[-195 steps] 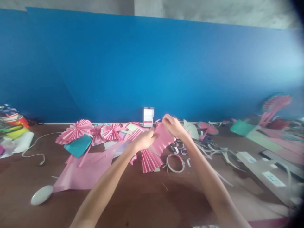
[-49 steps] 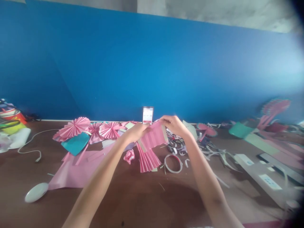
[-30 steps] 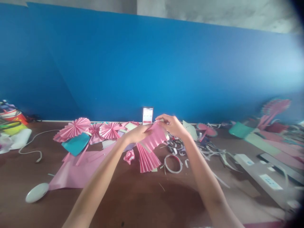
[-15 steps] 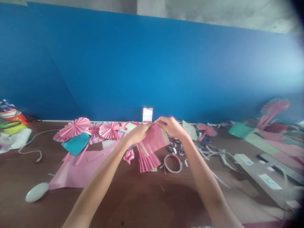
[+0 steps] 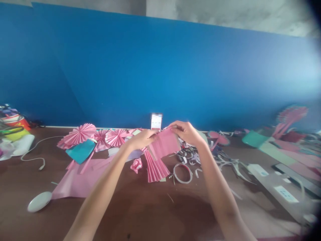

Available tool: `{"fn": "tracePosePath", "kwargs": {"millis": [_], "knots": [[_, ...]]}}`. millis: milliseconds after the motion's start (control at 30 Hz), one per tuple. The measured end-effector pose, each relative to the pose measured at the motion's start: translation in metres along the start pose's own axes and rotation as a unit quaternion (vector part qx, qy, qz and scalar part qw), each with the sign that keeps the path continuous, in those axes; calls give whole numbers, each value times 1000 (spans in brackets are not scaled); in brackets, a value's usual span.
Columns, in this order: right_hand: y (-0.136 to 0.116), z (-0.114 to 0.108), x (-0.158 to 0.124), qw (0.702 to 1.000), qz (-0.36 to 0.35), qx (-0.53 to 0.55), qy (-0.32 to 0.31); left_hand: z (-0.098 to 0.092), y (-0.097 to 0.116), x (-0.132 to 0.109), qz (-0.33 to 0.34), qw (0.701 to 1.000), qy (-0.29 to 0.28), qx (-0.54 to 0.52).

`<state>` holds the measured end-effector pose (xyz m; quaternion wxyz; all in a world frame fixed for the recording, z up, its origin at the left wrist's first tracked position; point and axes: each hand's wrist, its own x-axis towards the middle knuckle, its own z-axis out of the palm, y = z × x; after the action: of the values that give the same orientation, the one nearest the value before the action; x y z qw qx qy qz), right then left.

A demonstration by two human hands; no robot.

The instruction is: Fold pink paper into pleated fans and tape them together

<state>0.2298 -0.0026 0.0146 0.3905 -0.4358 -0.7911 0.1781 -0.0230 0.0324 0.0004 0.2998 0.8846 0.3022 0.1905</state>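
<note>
A sheet of pink paper with creases across it hangs tilted above the table, held at its upper edge. My left hand pinches its upper left side, while my right hand grips the upper right, thumb and fingers closed on the edge. Just below the sheet lies a pleated pink paper fan, its top partly covered by the sheet. To the left of that fan is a crumpled pink piece, and to its right a ring of pale cord or tape.
Pink fan rosettes, a teal sheet and a large pink sheet lie at left, beside a white oval object. A phone stands against the blue partition. White strips and a power socket panel are at right.
My hands have moved apart along the upper edge, the left one leftward and the right one slightly rightward. The pink sheet has risen a little and shows more flatly between them.
</note>
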Motion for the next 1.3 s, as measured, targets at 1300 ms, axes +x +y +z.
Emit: {"fn": "tracePosePath", "kwargs": {"millis": [1300], "knots": [[7, -4, 2, 988, 39, 101, 113, -11, 6, -11, -53, 997, 4, -58]]}}
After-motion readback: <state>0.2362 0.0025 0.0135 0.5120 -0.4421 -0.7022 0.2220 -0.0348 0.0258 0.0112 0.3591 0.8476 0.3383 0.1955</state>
